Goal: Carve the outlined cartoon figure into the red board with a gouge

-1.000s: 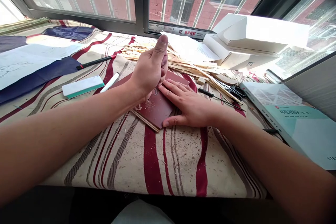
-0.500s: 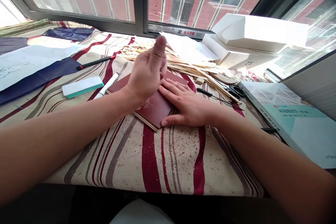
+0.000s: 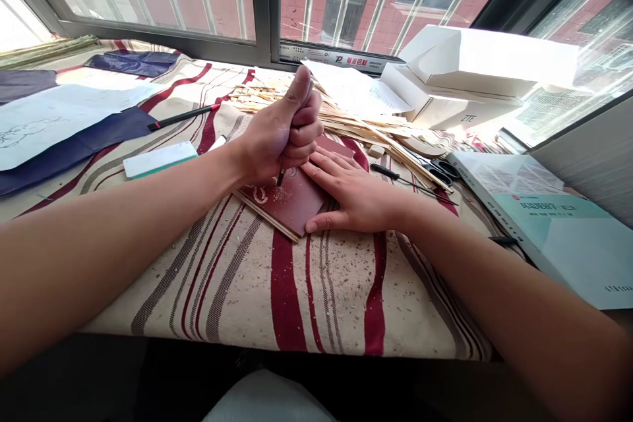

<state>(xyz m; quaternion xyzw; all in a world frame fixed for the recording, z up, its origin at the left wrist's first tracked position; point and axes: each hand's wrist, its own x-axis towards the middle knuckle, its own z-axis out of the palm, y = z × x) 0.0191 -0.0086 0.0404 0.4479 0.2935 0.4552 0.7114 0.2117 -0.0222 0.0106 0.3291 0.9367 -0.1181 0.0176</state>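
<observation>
Nearest the seat, pale crumbs (image 3: 316, 277) lie scattered over the striped tablecloth (image 3: 410, 310), thickest just below the reddish-brown board (image 3: 299, 208). The board sits in the middle with a corner toward the person and its layered edge showing on the near left side.

The right hand (image 3: 353, 198) is spread flat on the board's right part, thumb and fingers apart, gripping nothing; it has hardly shifted in the last 1 second. The left hand (image 3: 287, 128) is what changed. It is curled into a tight fist, thumb up, and has turned so that a dark tool tip (image 3: 281, 177) now shows beneath it, down at the board; 0.5 seconds ago the hand covered it. The pale curved marks (image 3: 260, 195) just left of the tip have come into sight too. To me, that puts the work right at this spot, beside marks already cut, with the right hand steadying the board. The tool's handle is hidden in the fist.

The left forearm now hides most of the white marker (image 3: 217, 142) and part of the white block (image 3: 161, 157). Rightward lie a black-handled tool (image 3: 384, 172) and a thick book (image 3: 554, 211); farther off, wooden strips (image 3: 346, 124) and a white box (image 3: 489, 66) by the window.
</observation>
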